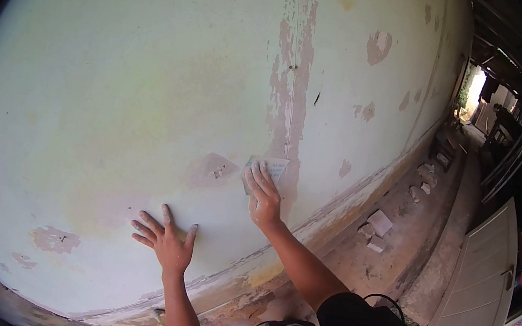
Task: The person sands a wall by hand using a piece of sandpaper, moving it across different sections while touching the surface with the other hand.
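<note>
A pale green-white wall point(153, 84) with worn paint fills most of the view. Against it my right hand point(263, 197) presses a sheet of sandpaper point(277, 166), whose printed back faces me. The sheet lies at the lower end of a vertical strip of bare, flaking patches point(299, 102) along a seam. Lower and to the left, my left hand point(171, 243) rests on the wall with fingers spread and holds nothing. Pale dust coats the fingertips of both hands. Between and above the hands is a greyish patch point(211, 171) with small holes.
Broken white chunks point(380, 223) lie on the ground along the wall's foot at the right. A light panelled door point(477, 287) with a handle leans at the lower right. Farther back, a narrow passage point(473, 134) runs beside dark stacked items toward bright daylight.
</note>
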Demonstrator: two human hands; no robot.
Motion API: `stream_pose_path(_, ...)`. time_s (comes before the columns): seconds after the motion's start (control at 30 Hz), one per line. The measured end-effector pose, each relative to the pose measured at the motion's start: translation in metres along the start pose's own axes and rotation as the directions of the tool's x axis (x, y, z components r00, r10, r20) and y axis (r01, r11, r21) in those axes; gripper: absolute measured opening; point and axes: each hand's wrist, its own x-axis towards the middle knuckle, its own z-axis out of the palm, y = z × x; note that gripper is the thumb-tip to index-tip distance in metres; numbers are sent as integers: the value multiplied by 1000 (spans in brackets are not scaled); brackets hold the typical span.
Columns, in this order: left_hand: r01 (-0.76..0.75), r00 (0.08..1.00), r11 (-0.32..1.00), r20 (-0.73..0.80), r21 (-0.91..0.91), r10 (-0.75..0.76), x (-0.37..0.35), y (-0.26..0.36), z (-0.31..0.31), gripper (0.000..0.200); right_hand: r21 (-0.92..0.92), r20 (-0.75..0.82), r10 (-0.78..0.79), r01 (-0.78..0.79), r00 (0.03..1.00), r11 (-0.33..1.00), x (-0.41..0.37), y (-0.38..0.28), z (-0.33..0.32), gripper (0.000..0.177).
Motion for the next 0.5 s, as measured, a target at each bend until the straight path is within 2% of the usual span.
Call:
stream_pose_path(0.1,-26,997,996,-69,89,33,-2,1,-1,106,-31,84,-1,4,996,999,-34,8,-12,40)
stream_pose_path(0.13,-6,1000,999,-24,42,7,0,5,-6,103,-14,90,-19,20,996,1000,-28,13,-12,40)
stream_pose_path(0.17,12,1000,1000,25,-3,-12,0,7,-9,100,-1,45,-61,61,997,998,-20,20,-10,37)
stream_pose_path(0.23,35,999,999,24,0,-35,-1,9,-11,101,-15,-36,-128,127,991,992,14,14,-15,32)
stream_pose_path(0.27,47,999,999,26,-8,-47,-1,13,-10,102,-10,-33,-134,133,990,991,39,10,-17,32)
stream_pose_path(0.33,64,998,998,2,-15,-64,0,18,-4,103,83,-188,-128,146,974,986,85,3,-19,33)
stream_pose_path(0.37,72,997,997,-21,-17,-72,-1,19,-3,104,92,-183,-125,144,975,985,107,-2,-24,33)
stream_pose_path(0.43,87,996,996,-7,-14,-87,-1,21,-5,104,89,-282,-136,167,950,982,141,-10,-30,35)
stream_pose_path(0.5,105,994,994,6,-11,-105,-1,21,-6,104,113,-243,-126,157,962,981,141,-1,-23,36)
